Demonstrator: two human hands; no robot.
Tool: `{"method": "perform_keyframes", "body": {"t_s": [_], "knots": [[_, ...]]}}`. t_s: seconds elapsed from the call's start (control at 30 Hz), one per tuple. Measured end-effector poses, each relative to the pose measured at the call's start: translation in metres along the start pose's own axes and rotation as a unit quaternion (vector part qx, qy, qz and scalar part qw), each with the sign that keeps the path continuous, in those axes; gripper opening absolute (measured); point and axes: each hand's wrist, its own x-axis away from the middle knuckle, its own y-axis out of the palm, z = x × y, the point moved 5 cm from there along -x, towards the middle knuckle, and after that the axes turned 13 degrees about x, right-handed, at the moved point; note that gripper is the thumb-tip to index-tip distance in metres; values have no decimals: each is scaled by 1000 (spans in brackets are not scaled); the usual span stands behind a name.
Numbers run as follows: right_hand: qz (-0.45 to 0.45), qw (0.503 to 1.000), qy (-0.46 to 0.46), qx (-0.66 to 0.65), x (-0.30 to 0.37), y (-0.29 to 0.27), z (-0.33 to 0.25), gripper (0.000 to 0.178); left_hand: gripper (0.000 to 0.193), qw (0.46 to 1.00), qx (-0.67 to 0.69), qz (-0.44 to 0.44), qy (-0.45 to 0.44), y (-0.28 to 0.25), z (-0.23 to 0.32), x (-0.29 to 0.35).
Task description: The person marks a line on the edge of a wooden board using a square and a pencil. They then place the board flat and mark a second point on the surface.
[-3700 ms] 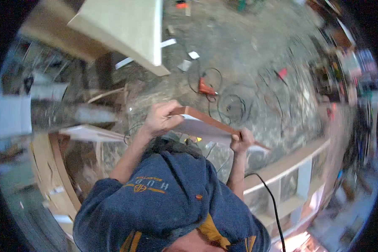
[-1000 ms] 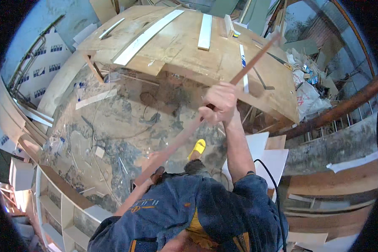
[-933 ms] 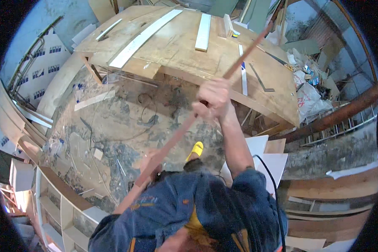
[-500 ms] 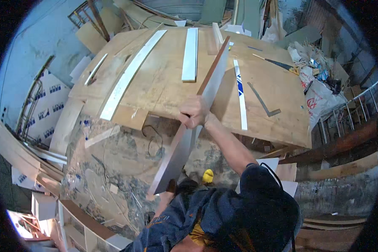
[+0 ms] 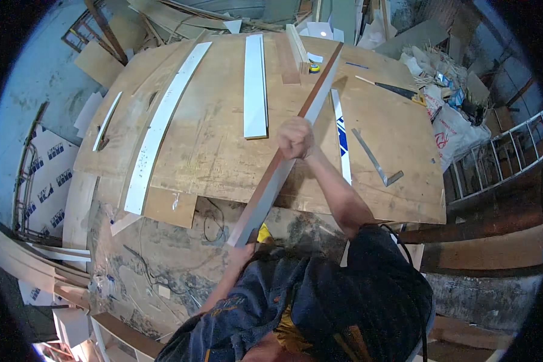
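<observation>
Nearest the body, the left hand (image 5: 241, 252) is mostly covered by the low end of a long narrow board (image 5: 267, 188), so I cannot tell how its fingers are set. A yellow slipper (image 5: 263, 233) on a foot peeks out just to the right of that hand. The near edge of a wooden table (image 5: 205, 145) runs between the hands. The right hand (image 5: 296, 139) is closed in a fist over the board's brown edge, its fingers wrapped tight, about midway along. The board slants away from the left hand, through the right one and on over the table (whether its far end touches the top, I cannot tell).

Close on either side of the right fist are a white plank (image 5: 256, 90) to its left and a thin white strip with a blue patch (image 5: 344, 145) to its right, with an L-shaped metal square (image 5: 371, 158) further right. A longer white plank (image 5: 166, 130) lies well to the left.

Beyond the right hand, a yellow tape measure (image 5: 314, 68) and upright-edged wooden pieces (image 5: 297, 49) crowd the board's far end; a handsaw (image 5: 398, 92) lies to their right. Farther right, white sacks (image 5: 446, 136) are heaped past the table.
</observation>
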Motion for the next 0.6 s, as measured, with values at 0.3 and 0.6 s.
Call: {"method": "perform_keyframes", "body": {"t_s": [0.3, 0.6], "knots": [[42, 944, 263, 196, 64, -52, 127, 17, 35, 979, 68, -37, 190, 57, 121, -137], [-347, 715, 518, 316, 354, -171, 195, 50, 34, 963, 87, 110, 231, 65, 204, -130]]}}
